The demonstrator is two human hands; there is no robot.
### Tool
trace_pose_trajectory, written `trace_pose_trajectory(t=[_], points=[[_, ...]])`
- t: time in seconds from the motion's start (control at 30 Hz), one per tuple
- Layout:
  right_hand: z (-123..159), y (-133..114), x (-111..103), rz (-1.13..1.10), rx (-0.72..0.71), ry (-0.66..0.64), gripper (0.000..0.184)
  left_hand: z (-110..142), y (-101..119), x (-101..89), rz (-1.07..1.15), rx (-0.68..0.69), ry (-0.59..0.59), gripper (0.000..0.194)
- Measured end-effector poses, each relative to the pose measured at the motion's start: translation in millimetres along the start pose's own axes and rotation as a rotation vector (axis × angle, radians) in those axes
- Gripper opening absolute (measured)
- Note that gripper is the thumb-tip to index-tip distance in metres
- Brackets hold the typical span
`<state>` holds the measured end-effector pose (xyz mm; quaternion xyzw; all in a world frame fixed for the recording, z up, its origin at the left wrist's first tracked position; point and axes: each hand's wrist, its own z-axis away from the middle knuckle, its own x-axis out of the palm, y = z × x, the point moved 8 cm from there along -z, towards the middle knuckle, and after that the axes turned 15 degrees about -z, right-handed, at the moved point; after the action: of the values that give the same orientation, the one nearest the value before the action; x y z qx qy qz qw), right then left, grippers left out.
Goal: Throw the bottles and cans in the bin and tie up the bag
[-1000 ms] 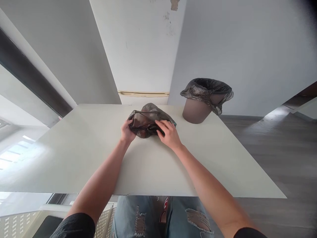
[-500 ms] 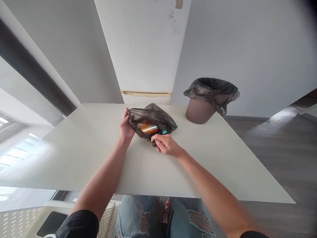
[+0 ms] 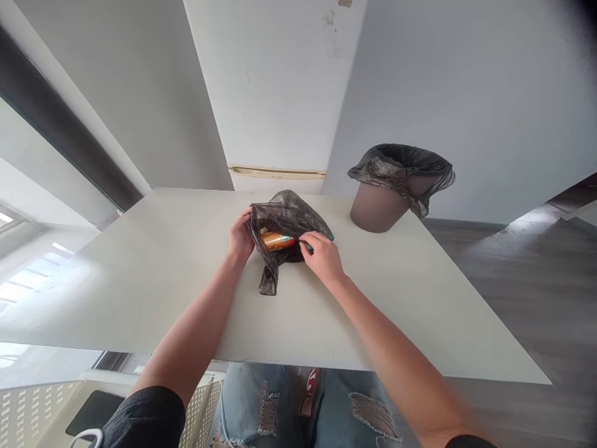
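A black plastic bag (image 3: 298,214) lies on the white table with its mouth turned towards me. My left hand (image 3: 241,235) grips the left edge of its mouth between thumb and fingers. Inside, an orange can or bottle (image 3: 276,241) with a red and pale end lies on its side. My right hand (image 3: 324,256) reaches into the right side of the mouth, fingers closed round a teal bottle cap (image 3: 309,247); what is below the cap is hidden by the bag and fingers. A twisted corner of the bag hangs towards me on the tabletop.
At the back right of the white table (image 3: 186,280) stands a brown bin (image 3: 377,208) lined with another black bag (image 3: 405,163). Behind the table rises a white fridge-like door. Below left is a cream perforated basket (image 3: 41,414) with a dark flat object (image 3: 96,412).
My right hand has let go of the bag's near edge and moved up and right to the teal cap. The freed bag corner now drops towards me. My left hand still grips the bag.
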<state>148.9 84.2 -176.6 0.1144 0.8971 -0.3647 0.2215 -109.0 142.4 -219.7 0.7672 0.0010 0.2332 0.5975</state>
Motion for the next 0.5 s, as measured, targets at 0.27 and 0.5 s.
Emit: trace_pose_trajectory(t=[0.27, 0.5], points=[[2, 23, -18, 0.227, 0.092, 0.177, 0.036, 3, -1, 12.8, -0.035, -0.004, -0.082, 0.031], [6, 52, -9, 0.165, 0.261, 0.155, 0.029, 17, 11, 31.8, -0.503, 0.209, -0.129, 0.022]])
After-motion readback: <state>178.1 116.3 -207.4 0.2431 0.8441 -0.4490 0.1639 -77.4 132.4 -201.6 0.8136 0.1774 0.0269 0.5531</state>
